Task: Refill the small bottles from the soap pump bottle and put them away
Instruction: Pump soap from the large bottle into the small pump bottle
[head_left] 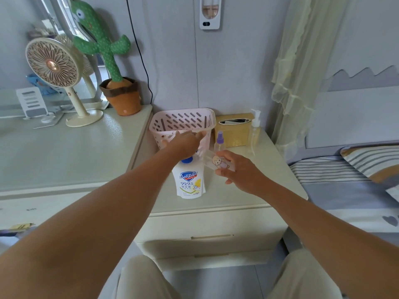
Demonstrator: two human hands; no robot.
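Observation:
A white soap pump bottle point(190, 182) with a blue collar stands on the cream nightstand point(226, 201). My left hand point(185, 142) lies flat on its pump head, fingers straight, pressing down. My right hand point(239, 171) holds a small clear bottle point(220, 164) with a cartoon sticker, tilted with its mouth toward the pump spout. A small spray bottle point(219, 141) with a purple top stands just behind, and a clear pump bottle point(254, 130) stands further right. Behind the soap bottle sits a pink basket point(183, 121).
A yellow tissue box point(234, 130) stands behind the small bottles. The desk on the left holds a fan point(56, 70), a plush cactus point(108, 50) in a pot and a white stand point(32, 102). A bed point(356, 186) lies to the right.

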